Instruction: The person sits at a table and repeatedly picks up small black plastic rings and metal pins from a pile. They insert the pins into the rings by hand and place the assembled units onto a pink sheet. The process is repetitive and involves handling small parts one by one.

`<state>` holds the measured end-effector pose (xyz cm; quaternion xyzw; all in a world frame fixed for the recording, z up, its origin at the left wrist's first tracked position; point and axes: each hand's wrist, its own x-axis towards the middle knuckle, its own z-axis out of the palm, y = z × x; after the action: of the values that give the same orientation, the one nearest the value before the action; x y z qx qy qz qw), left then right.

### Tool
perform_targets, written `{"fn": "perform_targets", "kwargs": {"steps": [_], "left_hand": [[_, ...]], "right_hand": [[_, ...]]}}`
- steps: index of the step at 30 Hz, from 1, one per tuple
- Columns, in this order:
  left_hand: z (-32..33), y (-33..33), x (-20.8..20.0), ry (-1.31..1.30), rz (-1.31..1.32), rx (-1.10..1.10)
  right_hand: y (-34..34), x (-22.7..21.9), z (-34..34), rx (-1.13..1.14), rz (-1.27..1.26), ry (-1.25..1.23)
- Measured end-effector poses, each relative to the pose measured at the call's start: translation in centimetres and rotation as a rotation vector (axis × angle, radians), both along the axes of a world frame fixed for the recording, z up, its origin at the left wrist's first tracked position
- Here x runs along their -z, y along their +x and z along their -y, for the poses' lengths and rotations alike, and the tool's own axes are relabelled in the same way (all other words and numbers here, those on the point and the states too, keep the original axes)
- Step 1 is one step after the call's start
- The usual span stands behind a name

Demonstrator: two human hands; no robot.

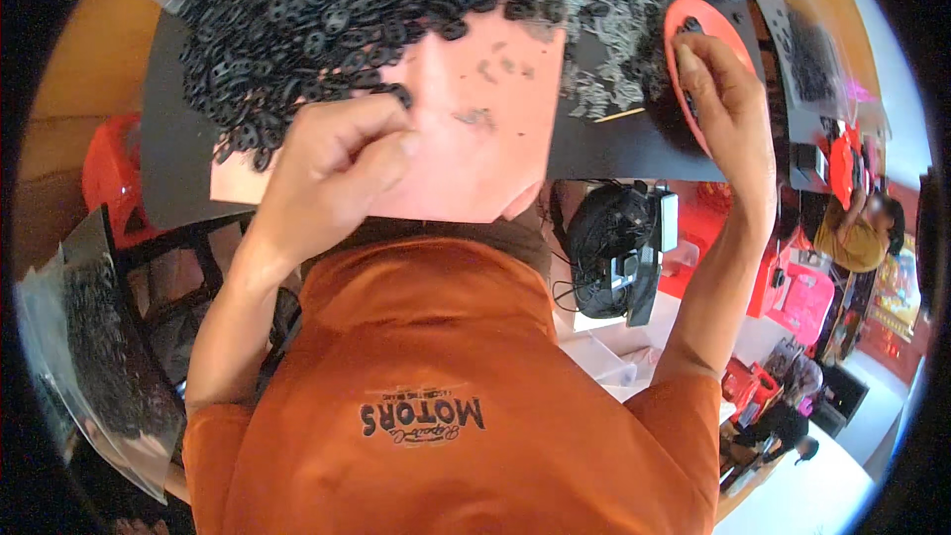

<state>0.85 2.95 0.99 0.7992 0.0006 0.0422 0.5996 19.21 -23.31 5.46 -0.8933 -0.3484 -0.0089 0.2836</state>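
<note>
A large heap of small black oval plastic parts with holes covers the far left of the table. Beside it, a pink sheet reaches toward my lap, with some small grey bits lying on it. Over the sheet's left side, my left hand is closed, thumb against curled fingers; whatever they grip is hidden. One black part shows just beyond its knuckles. My right hand pinches a small black plastic part above a red oval plate. More black pieces show in the plate beneath the fingers.
Small grey translucent pieces are heaped right of the black parts, near a thin wooden stick. A red stool stands left. Clear bags of dark parts lie lower left. A black bag sits below the table edge. Other people are at right.
</note>
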Motion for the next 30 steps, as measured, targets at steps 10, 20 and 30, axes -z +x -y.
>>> {"fn": "perform_targets", "kwargs": {"steps": [10,20,30], "left_hand": [[0.4,-0.8,0.5,-0.029,0.142,0.013],[-0.3,-1.1,1.6,-0.079,0.204,0.027],[-0.6,-1.3,2.0,-0.114,0.177,0.01]], "right_hand": [[-3.1,2.3,-11.8,-0.448,0.234,-0.22],[-4.4,1.5,-11.3,-0.39,0.176,-0.25],[-4.5,2.1,-13.3,-0.402,0.227,-0.396]]}}
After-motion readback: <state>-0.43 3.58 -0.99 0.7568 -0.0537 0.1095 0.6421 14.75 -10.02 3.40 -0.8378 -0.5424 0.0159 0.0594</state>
